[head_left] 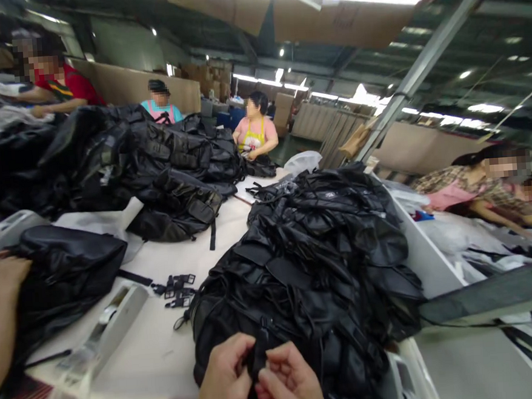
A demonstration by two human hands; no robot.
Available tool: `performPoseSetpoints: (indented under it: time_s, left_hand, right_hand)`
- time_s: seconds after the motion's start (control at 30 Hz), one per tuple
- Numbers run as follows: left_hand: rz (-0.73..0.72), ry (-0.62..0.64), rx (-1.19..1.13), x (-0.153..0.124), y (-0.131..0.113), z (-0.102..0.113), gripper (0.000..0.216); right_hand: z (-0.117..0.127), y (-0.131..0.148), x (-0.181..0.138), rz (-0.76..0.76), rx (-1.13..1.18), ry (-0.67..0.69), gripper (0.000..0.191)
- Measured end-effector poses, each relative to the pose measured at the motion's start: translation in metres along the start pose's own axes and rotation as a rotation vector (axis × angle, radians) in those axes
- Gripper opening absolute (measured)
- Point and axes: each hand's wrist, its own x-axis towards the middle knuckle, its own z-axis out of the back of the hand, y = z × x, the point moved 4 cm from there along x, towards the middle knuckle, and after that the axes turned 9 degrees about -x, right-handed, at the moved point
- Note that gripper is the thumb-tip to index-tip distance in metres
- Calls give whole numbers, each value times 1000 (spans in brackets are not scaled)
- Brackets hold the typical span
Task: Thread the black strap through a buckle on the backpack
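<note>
Both my hands are at the near end of a heap of black backpacks. My left hand has its fingers curled and pinched at the left side of a black strap on the nearest backpack. My right hand, just beside it, pinches the same strap between thumb and bent fingers. Above my fingertips the strap runs up to a small dark buckle. The strap's lower end is hidden between my hands.
Loose black buckles lie on the white table left of the heap. A co-worker's arm reaches over a black bag at left. More black backpacks lie beyond. A metal post slants up at right; other people work around.
</note>
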Motion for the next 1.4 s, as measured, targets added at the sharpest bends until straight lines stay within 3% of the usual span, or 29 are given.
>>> performPoseSetpoints:
  time_s: [0.13,0.37,0.57,0.8,1.13,1.27,1.4]
  left_hand:
    - [15,16,10,2,-8,-2,10]
    - [9,-4,22,3,-9,-1,12]
    - [21,11,38,8,-11,-3,22]
    - [217,208,-370,3,3,-2,35]
    - [157,115,-255,1,18,-6,29]
    - [101,80,-145,2,9,-3,21]
    - [65,55,-20,4,-2,-1,19]
  right_hand:
    - [-2,-3,-3,20,15,-40,53]
    - [4,-8,7,-24,-26,88,46]
    - [2,-3,6,-26,11,-6,47]
    - [10,-11,13,-46,-9,47,47]
    - [11,-10,10,-82,-47,105,50]
    - [13,-4,9,0,-189,100,36]
    - [20,10,9,242,-564,36,18]
